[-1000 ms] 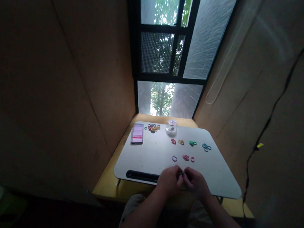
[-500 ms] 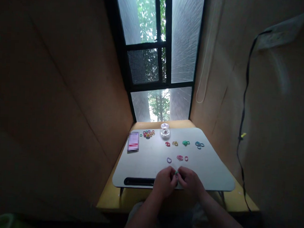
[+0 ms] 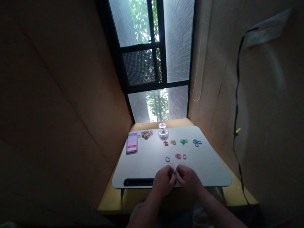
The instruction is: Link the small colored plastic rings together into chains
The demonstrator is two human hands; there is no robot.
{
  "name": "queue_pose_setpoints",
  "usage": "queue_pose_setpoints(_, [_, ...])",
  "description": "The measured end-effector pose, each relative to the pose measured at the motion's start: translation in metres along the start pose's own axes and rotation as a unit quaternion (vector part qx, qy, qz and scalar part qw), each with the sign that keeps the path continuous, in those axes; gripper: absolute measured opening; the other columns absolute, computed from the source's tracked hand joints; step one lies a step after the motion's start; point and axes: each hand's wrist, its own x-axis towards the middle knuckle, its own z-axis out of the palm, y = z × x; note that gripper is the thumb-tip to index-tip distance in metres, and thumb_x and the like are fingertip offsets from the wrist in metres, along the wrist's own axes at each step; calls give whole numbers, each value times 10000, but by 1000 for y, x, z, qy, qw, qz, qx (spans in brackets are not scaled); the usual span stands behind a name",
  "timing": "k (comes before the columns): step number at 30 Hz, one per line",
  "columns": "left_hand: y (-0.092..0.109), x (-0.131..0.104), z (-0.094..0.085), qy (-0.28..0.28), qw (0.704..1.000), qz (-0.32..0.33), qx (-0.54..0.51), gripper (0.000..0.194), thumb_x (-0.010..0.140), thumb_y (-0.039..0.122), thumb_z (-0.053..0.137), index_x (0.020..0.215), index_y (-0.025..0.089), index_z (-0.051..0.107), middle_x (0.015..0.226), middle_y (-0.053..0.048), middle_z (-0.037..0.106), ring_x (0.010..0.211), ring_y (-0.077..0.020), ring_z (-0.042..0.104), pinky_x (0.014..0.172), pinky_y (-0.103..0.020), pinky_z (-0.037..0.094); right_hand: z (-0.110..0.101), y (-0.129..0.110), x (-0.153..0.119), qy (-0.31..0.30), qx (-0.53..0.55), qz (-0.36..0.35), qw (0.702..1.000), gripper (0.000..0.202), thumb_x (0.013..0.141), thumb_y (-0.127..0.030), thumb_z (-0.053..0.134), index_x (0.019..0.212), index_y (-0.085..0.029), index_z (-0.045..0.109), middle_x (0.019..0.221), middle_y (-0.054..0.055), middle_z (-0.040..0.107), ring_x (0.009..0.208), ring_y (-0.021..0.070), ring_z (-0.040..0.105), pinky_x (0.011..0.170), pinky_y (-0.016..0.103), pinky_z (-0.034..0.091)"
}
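Over the front edge of the white folding table [image 3: 145, 163], my left hand [image 3: 164, 179] and my right hand [image 3: 188, 178] meet fingertip to fingertip. A small green hair tie [image 3: 175, 171] shows between them, pinched by both; most of it is hidden. Just beyond my fingers lie a purple hair tie [image 3: 167, 159], a bunch of pink hair ties [image 3: 177, 156] and a single pink one [image 3: 184, 156]. Farther back is a row of red hair ties [image 3: 166, 143], yellow hair ties [image 3: 173, 142], green hair ties [image 3: 183, 141] and blue hair ties [image 3: 197, 142].
A mixed pile of hair ties [image 3: 146, 134] lies at the back left, by a blurred phone-like rectangle [image 3: 132, 143]. A clear round container [image 3: 163, 133] stands at the back. The table has a black slot [image 3: 138, 182] at front left. A black cable [image 3: 237, 107] hangs on the right wall.
The camera view has tilted and shifted slightly. Both hands keep their pinch on the green hair tie, and the hair ties on the table lie as before.
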Motion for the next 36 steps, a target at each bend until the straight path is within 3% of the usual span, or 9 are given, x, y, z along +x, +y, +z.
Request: queue_pose_setpoints(36, [-2,-2,2,3,1000,12,10,60,838,226,528,786,196,534,702,24,576,636,-113,492,589,-236,299,-2,-3,0,-5,2,5,1000,145,831,-230,474,691,-201,499,652,-12,551,608,133,482,582,248,309])
